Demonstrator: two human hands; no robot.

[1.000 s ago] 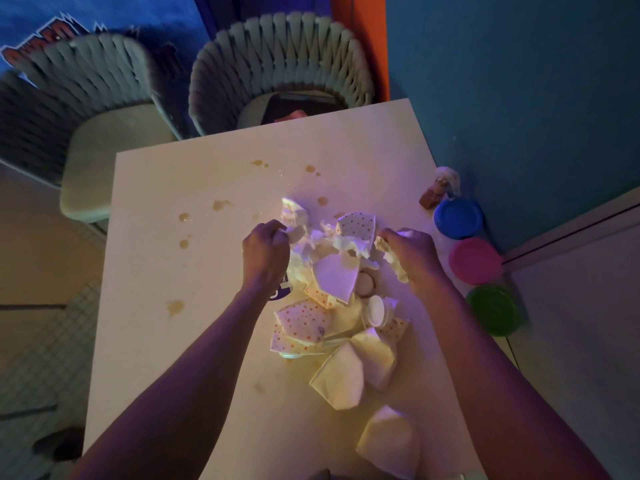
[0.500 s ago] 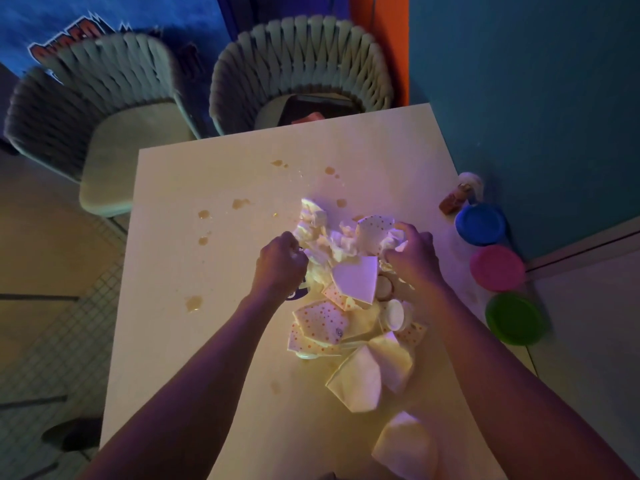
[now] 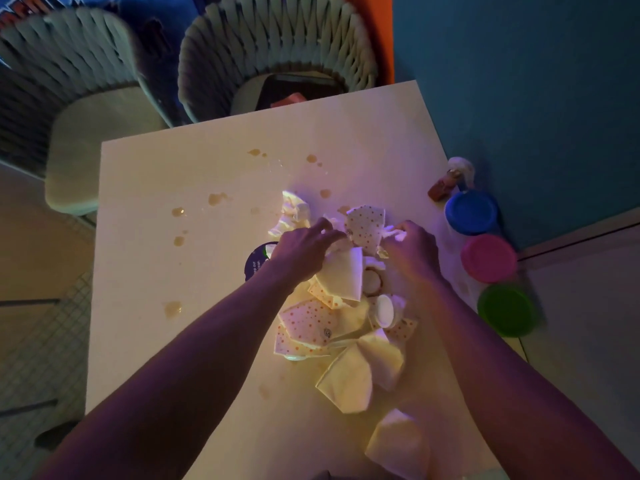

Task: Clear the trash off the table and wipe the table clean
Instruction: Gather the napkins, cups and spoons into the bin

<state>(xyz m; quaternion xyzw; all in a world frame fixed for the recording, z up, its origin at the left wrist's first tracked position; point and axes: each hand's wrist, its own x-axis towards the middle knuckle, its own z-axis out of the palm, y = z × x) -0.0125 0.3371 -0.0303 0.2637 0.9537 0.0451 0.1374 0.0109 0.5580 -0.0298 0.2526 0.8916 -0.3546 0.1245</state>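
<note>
Change in the left hand (image 3: 304, 252) first: fisted on crumpled paper half a second ago, now uncurled, grip released, fingers reaching forward flat over the top of the trash pile (image 3: 346, 306) toward the dotted paper cup (image 3: 365, 225). Right hand (image 3: 410, 251) much as before, grip clenched on a wad of white tissue (image 3: 394, 233) at the far right edge of the heap. Newly uncovered beside the left wrist: a dark round lid (image 3: 258, 263) with small print, earlier hidden under the fist. Trash otherwise unmoved, all of it on the table (image 3: 173, 341), right of centre: dotted cups, folded napkins (image 3: 349, 382), small white tubs (image 3: 384, 310), one loose napkin (image 3: 398, 445) nearest the body. Brown spill spots (image 3: 216, 199) scattered across the far and left part of the table, untouched. Blue, pink and green lids (image 3: 488, 258) in a row off the right edge, apparently on the floor by the wall.

Likely meaning: regrasp under way, gathering the far pieces inward into one bundle, not yet lifting. Clearing barely begun, wiping not started, no cloth in sight. Risk at the next squeeze: small tubs slipping out of the loose papers
</note>
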